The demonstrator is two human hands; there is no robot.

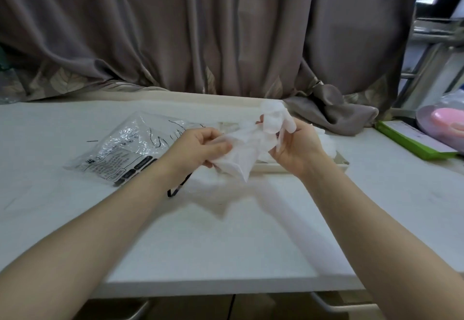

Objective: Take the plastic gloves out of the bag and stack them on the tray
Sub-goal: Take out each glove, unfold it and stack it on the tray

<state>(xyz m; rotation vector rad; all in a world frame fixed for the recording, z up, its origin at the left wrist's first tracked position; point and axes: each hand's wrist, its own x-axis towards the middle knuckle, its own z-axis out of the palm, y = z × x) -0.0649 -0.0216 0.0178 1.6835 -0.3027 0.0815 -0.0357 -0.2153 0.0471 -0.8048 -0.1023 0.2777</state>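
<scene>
A big grey curtain (200,31) hung at the back; its bottom end lay bunched on the far right of the white table (200,232); the table filled most of the view. Two bare arms reached in from the bottom. A clear bag (125,144) w/ black print lay flat on the table, left of the hands. A green box (411,141) sat at the right edge w/ something pink (447,119) just behind it. The tray (301,166) was under & behind the right hand, mostly hidden; some white stuff lay in it, too blurry to tell what. A thin white glove (251,149) was held up in the air btwn both hands, over the tray's near edge. The left hand (200,146) pinched the glove's wide end w/ curled fingers; the right hand (298,144) gripped the finger end, w/ the glove's fingers sticking up.
</scene>
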